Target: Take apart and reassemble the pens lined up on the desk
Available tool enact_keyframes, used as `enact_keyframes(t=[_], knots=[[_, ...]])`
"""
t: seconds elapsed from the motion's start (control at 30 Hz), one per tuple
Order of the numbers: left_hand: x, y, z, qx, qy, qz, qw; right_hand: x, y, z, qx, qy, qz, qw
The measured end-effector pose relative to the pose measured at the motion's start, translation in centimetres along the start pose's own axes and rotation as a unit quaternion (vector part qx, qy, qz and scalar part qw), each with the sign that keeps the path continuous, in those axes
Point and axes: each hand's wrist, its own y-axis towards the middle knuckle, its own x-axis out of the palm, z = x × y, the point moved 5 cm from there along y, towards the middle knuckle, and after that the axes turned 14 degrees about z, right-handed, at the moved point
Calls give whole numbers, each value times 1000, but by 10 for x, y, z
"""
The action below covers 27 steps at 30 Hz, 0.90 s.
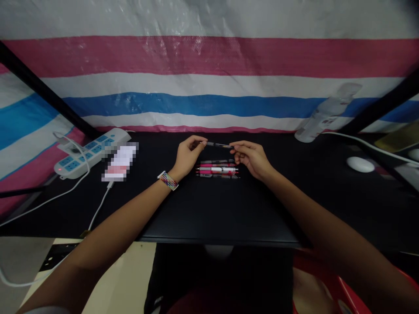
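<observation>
Both bare forearms stretched forward from the lower corners, converging above a black desk [209, 213]. Left hand [188, 155], a multicoloured woven band [168, 180] at the wrist, curled with fingers bent and thumb and fingertips pinched on the left end of a slim dark pen [218, 145]. Right hand [252, 158] mirrored opposite, wrist slightly raised, fingers likewise bent and pinched on the pen's right end. Pen held level between the two hands, lifted just clear of the desk, its middle bare between the fingertips. Neither hand spread wide; both closed lightly in a fingertip grasp rather than a fist. Directly beneath, lying on the desk between the wrists, a short row of pens [218, 169] in pink, white and dark casings, side by side and parallel to the held one. Off to the left, well apart from the hands, a white power strip [91, 152] with blue sockets and a small red light, a white cable [98, 209] trailing over the desk's near edge beside a blurred patch. At far right, a clear plastic bottle [324, 115] propped against the striped pink, white and blue sheet [209, 87] behind the desk, and a white oval mouse [360, 164] nearer the edge.
</observation>
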Motion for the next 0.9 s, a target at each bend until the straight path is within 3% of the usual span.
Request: enact_keyframes(t=[0.2,0.43,0.67,0.9], knots=[[4,-2,3,32,29,-49,998,-1,1,1,-1,5,-9,1000],[3,-4,6,13,42,-60,997,-1,0,-2,-22,16,-17,1000],[0,-3,6,-21,51,-27,998,5,-7,-1,-35,24,-34,999],[4,-1,4,-16,12,-46,999,-1,1,2,-35,26,-4,999]])
